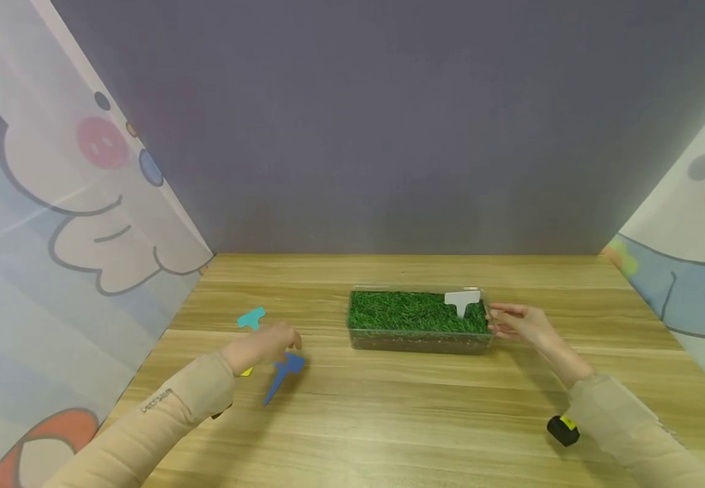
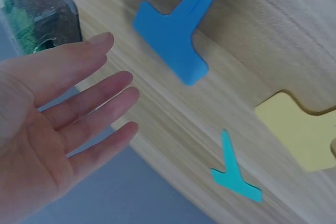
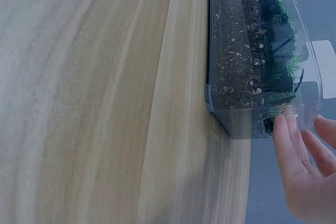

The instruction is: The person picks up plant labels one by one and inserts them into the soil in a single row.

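Note:
My left hand hovers over the left of the table with its fingers extended and nothing held. Close to it lies a blue T-shaped plant label, also seen in the left wrist view. A turquoise label and a yellow label lie nearby; the hand partly hides the yellow one in the head view. My right hand touches the right end of a clear plastic planter with fairly straight fingers. The planter holds soil and green grass. A white T-shaped label stands upright at its right end.
A small black object with a yellow patch lies by the right sleeve. Another dark object is mostly hidden under the left sleeve. A grey panel rises behind the wooden table, with cartoon-printed walls at both sides.

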The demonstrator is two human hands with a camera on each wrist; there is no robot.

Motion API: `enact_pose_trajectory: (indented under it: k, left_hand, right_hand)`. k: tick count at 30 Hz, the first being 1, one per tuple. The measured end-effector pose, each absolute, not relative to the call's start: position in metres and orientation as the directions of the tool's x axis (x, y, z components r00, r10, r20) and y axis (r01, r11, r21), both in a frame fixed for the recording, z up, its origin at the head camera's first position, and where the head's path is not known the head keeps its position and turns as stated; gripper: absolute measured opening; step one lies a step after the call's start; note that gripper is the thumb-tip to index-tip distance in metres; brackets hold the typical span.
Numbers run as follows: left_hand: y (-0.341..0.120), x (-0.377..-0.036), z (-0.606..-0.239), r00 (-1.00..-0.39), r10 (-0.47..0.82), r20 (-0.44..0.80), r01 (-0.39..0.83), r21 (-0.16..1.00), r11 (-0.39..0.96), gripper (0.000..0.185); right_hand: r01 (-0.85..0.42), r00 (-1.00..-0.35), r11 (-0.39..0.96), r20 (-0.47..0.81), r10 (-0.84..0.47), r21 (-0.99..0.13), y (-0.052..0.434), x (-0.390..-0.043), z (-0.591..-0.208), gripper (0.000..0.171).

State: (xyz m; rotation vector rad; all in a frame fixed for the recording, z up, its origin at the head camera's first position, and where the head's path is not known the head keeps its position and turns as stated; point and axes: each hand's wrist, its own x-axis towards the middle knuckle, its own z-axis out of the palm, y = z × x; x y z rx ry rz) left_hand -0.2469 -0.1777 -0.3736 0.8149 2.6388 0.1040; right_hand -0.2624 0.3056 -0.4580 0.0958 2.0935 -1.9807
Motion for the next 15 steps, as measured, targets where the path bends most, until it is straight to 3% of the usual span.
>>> enact_pose_trajectory:
  k: [7, 15]
  left_hand:
    - [-0.181, -0.242, -0.378, -0.777, 0.512, -0.366, 0.471, 0.202, 0.859, 0.033]
    - [-0.186, -0.239, -0.386, -0.748, 0.562, -0.353, 0.548, 0.149, 0.823, 0.043]
  right_hand:
    - [0.229, -0.964, 0.054, -0.234, -0.125, -0.972, 0.307, -0.265, -0.463, 0.102]
    - [0.235, -0.965, 0.057, -0.24, -0.105, -0.97, 0.306, -0.265, -0.463, 0.1]
